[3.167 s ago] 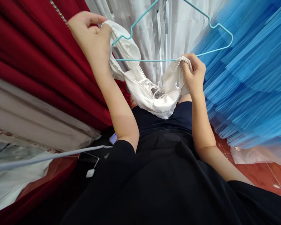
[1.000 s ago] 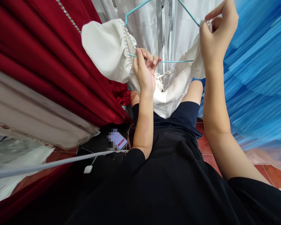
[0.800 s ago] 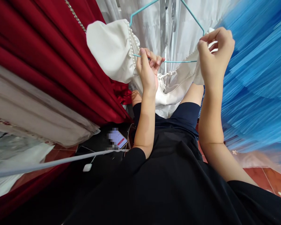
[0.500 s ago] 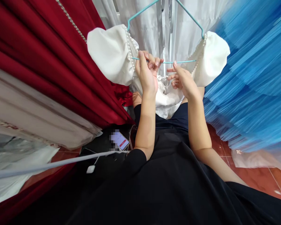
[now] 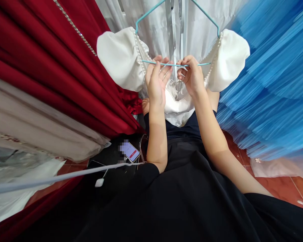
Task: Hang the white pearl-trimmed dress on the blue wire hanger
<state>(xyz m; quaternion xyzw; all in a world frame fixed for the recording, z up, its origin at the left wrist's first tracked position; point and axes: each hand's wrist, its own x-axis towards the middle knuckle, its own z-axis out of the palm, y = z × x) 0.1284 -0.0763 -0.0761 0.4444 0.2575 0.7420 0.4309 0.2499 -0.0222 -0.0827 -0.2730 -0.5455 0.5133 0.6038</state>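
Now I see a white puff-sleeved garment with pearl-bead trim (image 5: 178,108) hang mid-scene on a thin turquoise wire hanger (image 5: 175,65), between red cloth (image 5: 65,84) at left and layered blue tulle (image 5: 267,87) at right. My bare right hand (image 5: 192,75) pinches the hanger's lower bar; my bare left hand (image 5: 156,85) touches it, fingers loosely parted — whether they grip, I cannot tell.
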